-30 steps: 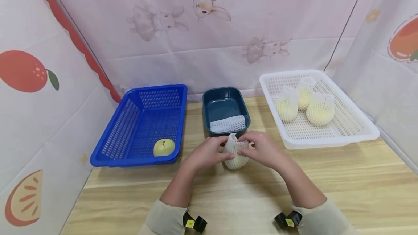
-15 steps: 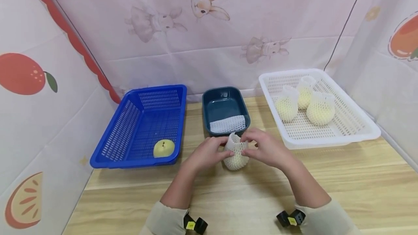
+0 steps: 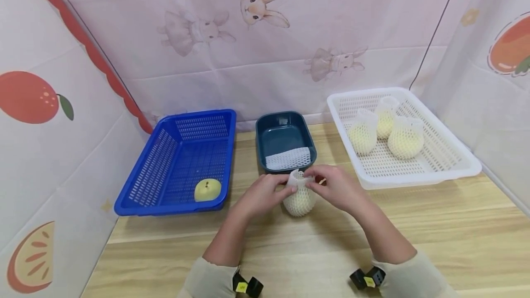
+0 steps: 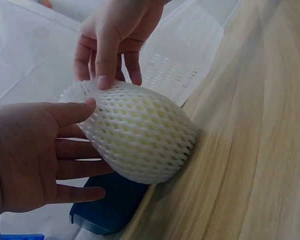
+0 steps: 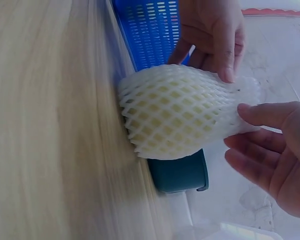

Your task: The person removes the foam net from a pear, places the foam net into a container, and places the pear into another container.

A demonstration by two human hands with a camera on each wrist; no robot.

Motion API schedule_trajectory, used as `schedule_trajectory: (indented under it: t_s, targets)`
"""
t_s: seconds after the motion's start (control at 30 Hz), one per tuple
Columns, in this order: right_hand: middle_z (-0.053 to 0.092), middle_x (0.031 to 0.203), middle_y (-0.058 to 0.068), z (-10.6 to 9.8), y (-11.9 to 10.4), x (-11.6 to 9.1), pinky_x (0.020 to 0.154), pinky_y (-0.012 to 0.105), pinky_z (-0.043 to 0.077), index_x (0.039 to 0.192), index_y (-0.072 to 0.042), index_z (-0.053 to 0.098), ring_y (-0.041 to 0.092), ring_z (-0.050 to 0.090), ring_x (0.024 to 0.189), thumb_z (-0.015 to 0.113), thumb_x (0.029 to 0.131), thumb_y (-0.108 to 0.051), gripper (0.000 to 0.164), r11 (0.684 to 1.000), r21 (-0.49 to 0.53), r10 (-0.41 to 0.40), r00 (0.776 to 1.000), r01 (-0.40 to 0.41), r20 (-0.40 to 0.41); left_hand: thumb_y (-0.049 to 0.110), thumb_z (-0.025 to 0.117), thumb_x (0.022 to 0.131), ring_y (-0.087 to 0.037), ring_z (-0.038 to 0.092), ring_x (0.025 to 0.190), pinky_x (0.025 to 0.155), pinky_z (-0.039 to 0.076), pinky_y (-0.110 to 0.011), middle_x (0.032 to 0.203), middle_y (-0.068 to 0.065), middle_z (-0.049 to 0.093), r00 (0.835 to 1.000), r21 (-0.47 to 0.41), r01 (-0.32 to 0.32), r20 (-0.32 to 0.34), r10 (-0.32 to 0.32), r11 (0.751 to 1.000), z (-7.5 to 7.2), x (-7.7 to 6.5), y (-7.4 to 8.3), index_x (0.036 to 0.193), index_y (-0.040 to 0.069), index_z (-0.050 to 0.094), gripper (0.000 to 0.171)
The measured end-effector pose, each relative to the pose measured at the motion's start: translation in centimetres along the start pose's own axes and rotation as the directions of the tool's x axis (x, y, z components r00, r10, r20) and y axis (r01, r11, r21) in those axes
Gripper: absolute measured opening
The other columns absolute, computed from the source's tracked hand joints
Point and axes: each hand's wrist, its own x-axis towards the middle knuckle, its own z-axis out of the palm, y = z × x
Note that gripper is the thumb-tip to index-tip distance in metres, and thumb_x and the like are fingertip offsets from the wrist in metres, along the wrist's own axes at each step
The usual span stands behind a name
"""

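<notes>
Left hand [image 3: 265, 193], right hand [image 3: 337, 188]: each grip pinching net [image 4: 140, 132] near its rim | fruit [image 5: 167, 114] inside | we should tug up evenly, lightly, lest it tear

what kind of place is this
Probably a makeshift packing station: printed sheets enclose a wood-look table on three sides, with one foam-netted fruit being handled and a white basket holding three more.
</notes>
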Motion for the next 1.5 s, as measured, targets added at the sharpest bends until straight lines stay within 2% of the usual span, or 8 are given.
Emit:
schedule_trajectory:
  t_s: [0.23,0.43,0.6,0.83,0.97,1.13,1.37,1.5]
  targets:
    - [0.069,0.099,-0.001,0.14,-0.23,-0.07,0.069,0.028,0.055,0.114,-0.012,0.065,0.010,0.062,0.080,0.073,0.082,-0.018,0.033,0.999,0.044,0.031,0.998,-0.029,-0.063,0.042,0.055,0.093,-0.005,0.057,0.084,0.079,0.049,-0.026,0.104,0.014,0.066,0.998,0.005,-0.040,-0.041,0.040,0.999,0.01,0.01,0.20,0.115,0.026,0.066,0.029]
    - [0.068,0.107,0.001,-0.09,0.08,-0.03,0.072,0.035,0.055,0.122,-0.012,0.061,0.015,0.061,0.091,0.075,0.079,-0.029,0.048,0.989,0.097,0.110,0.994,-0.110,0.000,0.041,0.056,0.092,-0.004,0.058,0.084,0.080,0.050,-0.028,0.099,0.016,0.066,0.996,-0.005,-0.065,-0.066,0.065,0.998,-0.09,-0.01,0.14,0.107,0.027,0.068,0.023]
    - [0.068,0.096,-0.003,0.02,0.46,0.04,0.067,0.026,0.053,0.111,-0.016,0.068,0.011,0.060,0.083,0.074,0.080,-0.035,0.037,0.992,0.050,0.116,0.993,-0.117,0.030,0.041,0.057,0.092,-0.003,0.059,0.088,0.083,0.051,-0.030,0.100,0.016,0.066,0.994,-0.026,-0.074,-0.080,0.072,0.997,-0.15,-0.03,0.18,0.106,0.027,0.068,0.022]
    - [0.066,0.083,-0.010,0.17,0.30,-0.01,0.063,0.024,0.050,0.096,-0.019,0.072,0.006,0.058,0.074,0.073,0.081,-0.031,0.019,0.996,0.057,0.075,0.997,-0.073,-0.022,0.046,0.061,0.088,-0.005,0.059,0.102,0.091,0.049,-0.037,0.107,0.014,0.066,0.994,-0.061,-0.078,-0.087,0.072,0.995,-0.21,-0.07,0.23,0.110,0.027,0.067,0.029]
    - [0.067,0.085,-0.008,0.02,0.00,-0.11,0.063,0.025,0.050,0.096,-0.018,0.072,0.007,0.058,0.074,0.074,0.081,-0.029,0.019,0.995,0.070,0.073,0.996,-0.070,-0.049,0.045,0.066,0.085,-0.006,0.058,0.103,0.093,0.049,-0.039,0.110,0.013,0.065,0.996,-0.071,-0.064,-0.073,0.059,0.995,-0.27,-0.10,0.12,0.112,0.027,0.066,0.033]
    - [0.067,0.086,-0.009,-0.06,-0.17,-0.14,0.064,0.025,0.051,0.096,-0.019,0.072,0.008,0.058,0.076,0.074,0.081,-0.030,0.019,0.995,0.075,0.067,0.996,-0.062,-0.063,0.037,0.067,0.086,-0.005,0.059,0.094,0.086,0.051,-0.037,0.100,0.015,0.066,0.993,-0.063,-0.100,-0.072,0.095,0.993,-0.18,-0.06,0.08,0.102,0.027,0.068,0.018]
    - [0.068,0.103,-0.004,-0.43,-0.13,-0.15,0.064,0.026,0.051,0.110,-0.019,0.069,0.010,0.059,0.078,0.073,0.080,-0.039,0.036,0.988,0.094,0.126,0.992,-0.124,-0.006,0.031,0.067,0.087,-0.003,0.059,0.099,0.089,0.050,-0.032,0.101,0.014,0.067,0.982,-0.032,-0.146,-0.122,0.141,0.989,-0.09,0.02,-0.03,0.099,0.028,0.071,0.013]
    - [0.069,0.093,-0.006,-0.62,0.10,-0.08,0.062,0.025,0.049,0.104,-0.020,0.070,0.009,0.058,0.075,0.076,0.077,-0.038,0.033,0.990,0.076,0.120,0.993,-0.121,0.019,0.030,0.067,0.087,-0.003,0.060,0.097,0.088,0.051,-0.035,0.100,0.013,0.068,0.980,-0.051,-0.155,-0.137,0.147,0.987,-0.11,0.07,-0.09,0.098,0.028,0.071,0.012]
